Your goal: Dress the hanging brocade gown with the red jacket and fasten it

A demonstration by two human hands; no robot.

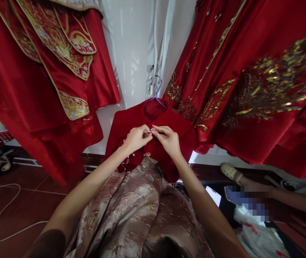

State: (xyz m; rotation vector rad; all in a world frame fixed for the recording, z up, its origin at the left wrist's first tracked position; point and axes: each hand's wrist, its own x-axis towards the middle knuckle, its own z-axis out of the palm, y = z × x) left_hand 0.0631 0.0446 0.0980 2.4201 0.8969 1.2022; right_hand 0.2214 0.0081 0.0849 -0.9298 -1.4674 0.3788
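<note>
Pinching a small clasp (151,130) at the collar of a red jacket (131,125), the left hand (136,138) and right hand (169,140) meet fingertip to fingertip. The jacket hangs on a hanger (156,96) against the wall (131,46), between embroidered red robes (249,79), above brocade cloth (131,208) on the lap; a cable (2,211) lies on the floor's left edge.

We see the small jacket (131,123) hanging on a hanger (156,96) against the far wall (131,43), between the robe (42,71) hung at left and the gown (249,79) hung at right. The left hand (136,138) and right hand (169,140) meet at its front, fingertips touching the fastening (151,130). Near us, below the jacket, lies the folded brocade (131,211). A cable (5,211) lies on the floor at left; a phone (213,195) lies at right.
</note>
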